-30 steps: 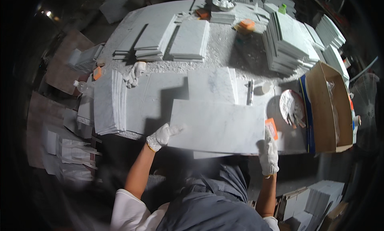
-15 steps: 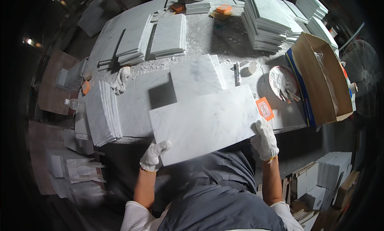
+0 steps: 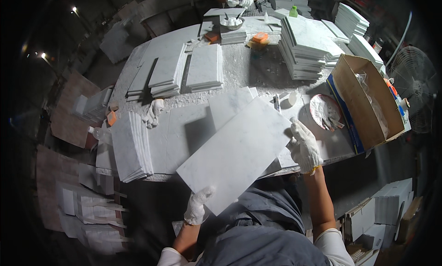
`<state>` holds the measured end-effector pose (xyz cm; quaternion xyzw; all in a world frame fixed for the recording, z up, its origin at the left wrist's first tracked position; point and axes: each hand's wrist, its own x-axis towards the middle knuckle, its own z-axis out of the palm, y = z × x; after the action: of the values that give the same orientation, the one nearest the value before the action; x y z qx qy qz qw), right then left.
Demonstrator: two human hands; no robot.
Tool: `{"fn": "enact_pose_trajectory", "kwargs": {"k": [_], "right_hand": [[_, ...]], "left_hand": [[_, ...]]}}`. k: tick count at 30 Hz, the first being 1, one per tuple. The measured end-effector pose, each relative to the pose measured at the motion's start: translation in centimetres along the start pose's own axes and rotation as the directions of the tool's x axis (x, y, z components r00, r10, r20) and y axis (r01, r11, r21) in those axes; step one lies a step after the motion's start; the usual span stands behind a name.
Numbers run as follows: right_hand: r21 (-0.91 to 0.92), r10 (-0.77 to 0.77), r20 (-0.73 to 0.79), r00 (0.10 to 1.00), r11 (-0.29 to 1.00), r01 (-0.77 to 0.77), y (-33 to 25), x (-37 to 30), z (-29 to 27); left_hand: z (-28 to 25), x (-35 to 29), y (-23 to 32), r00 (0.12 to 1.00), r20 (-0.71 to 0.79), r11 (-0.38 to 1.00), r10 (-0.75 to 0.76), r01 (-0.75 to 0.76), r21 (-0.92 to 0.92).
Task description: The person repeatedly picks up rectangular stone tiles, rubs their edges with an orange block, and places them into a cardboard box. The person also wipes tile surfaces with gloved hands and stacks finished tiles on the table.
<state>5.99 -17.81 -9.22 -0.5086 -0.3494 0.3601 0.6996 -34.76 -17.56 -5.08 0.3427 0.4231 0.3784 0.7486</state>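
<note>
A white marble tile (image 3: 235, 155) with faint grey veining is held tilted over the table's near edge, its right end raised toward the far side. My left hand (image 3: 198, 206), in a white knit glove, grips its lower left end, thumb on the top face. At the opposite end my right hand (image 3: 305, 145), gloved alike, closes on the tile's edge. Behind the held piece, another marble tile (image 3: 225, 102) lies partly covered on the table. A marker pen (image 3: 277, 103) and a small white cup (image 3: 289, 99) sit just beyond my right hand.
Stacks of marble tiles stand at the left (image 3: 131, 146), the back left (image 3: 205, 68) and the back right (image 3: 301, 49). On the right are a round dish of white powder (image 3: 324, 110), a cardboard box (image 3: 363, 102) and a fan (image 3: 416, 84). Across the table, a gloved person (image 3: 239, 1) works.
Both hands have turned the marble tile counterclockwise, its right end swinging up and away while its left end dropped nearer me. The view has tilted up, bringing the other person into sight.
</note>
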Motion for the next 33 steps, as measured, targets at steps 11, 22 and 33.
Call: {"fn": "enact_pose_trajectory", "kwargs": {"k": [11,22,33], "right_hand": [[0.325,0.151,-0.191,0.970,0.942,-0.083,-0.8,1.5,4.2],[0.459,0.204,0.156,0.966,0.851,-0.254,-5.6,-7.0,7.3],[-0.728,-0.433,0.143,0.890,0.563,0.391,-12.1,-5.9,2.9]], "left_hand": [[0.1,-2.3,-0.2,0.971,-0.111,0.975,0.213,-0.218,-0.033],[3.7,-0.5,-0.5,0.936,-0.181,0.953,0.302,-0.293,0.077],[12.9,5.4,2.1,0.670,0.742,0.589,0.030,-0.611,0.528]]}}
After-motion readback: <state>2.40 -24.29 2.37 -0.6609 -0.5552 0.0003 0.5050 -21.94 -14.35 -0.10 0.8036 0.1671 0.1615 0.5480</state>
